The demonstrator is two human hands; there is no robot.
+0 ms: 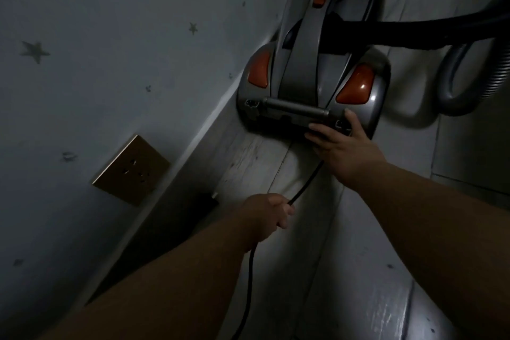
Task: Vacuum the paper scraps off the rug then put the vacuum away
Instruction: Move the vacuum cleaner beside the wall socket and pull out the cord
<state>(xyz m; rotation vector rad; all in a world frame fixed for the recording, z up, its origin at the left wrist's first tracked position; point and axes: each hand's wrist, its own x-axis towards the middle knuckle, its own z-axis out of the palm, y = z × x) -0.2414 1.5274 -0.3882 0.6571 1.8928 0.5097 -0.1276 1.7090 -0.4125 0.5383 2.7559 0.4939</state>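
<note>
One head-worn wide-angle view only, tilted, looking forward and steeply down from close range. Holds the grey canister vacuum with orange panels (317, 74) at upper centre, the star-speckled pale wall (110, 36) left, pale plank floor (358, 257) right.

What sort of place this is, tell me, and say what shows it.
Probably a room in a home, perhaps a bedroom: a star-patterned wall, a wall socket, and a canister vacuum on a pale plank floor.

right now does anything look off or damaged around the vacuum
Nothing stands out. The vacuum sits upright by the wall, its black cord runs from its rear through the left hand, the right hand rests on its rear.
</note>
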